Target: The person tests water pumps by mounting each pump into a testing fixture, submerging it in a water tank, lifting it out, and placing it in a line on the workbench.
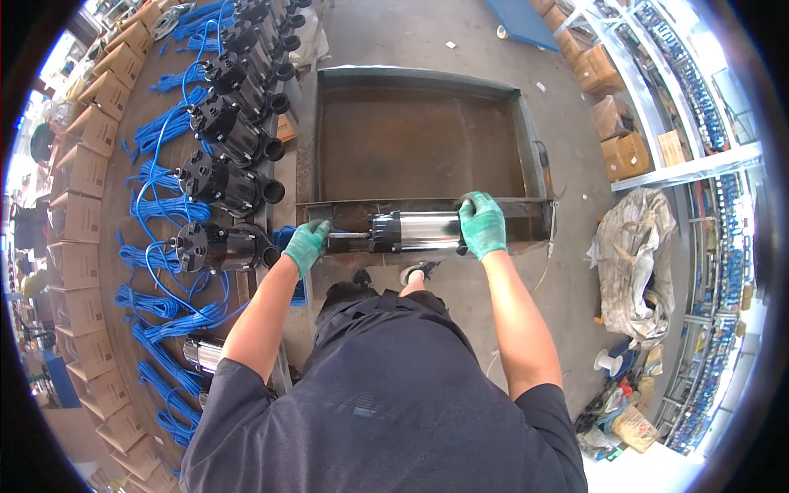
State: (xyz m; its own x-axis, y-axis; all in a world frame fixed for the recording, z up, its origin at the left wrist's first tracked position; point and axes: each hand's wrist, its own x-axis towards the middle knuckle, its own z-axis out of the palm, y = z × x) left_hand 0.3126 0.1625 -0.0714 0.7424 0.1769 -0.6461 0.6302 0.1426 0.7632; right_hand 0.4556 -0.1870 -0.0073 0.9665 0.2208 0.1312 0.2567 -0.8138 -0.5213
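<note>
A pump motor (428, 231) with a shiny steel cylinder and black end parts lies on its side along the near edge of a metal tank (419, 202). Its thin metal shaft (350, 236) points left. My left hand (306, 246), in a green glove, is closed at the shaft's tip; the fingertips partly hide it. Over the motor's right end, my right hand (482, 224), also gloved in green, is wrapped with its fingers on top. Part of that end is hidden under the palm.
Several black pump bodies (218, 182) stand in a row at left, with coiled blue cables (168, 209) beside them. Cardboard boxes (80, 222) line the far left. To the right are a crumpled whitish sack (634, 263) and metal shelving (690, 167). A blue board (523, 23) lies at the back.
</note>
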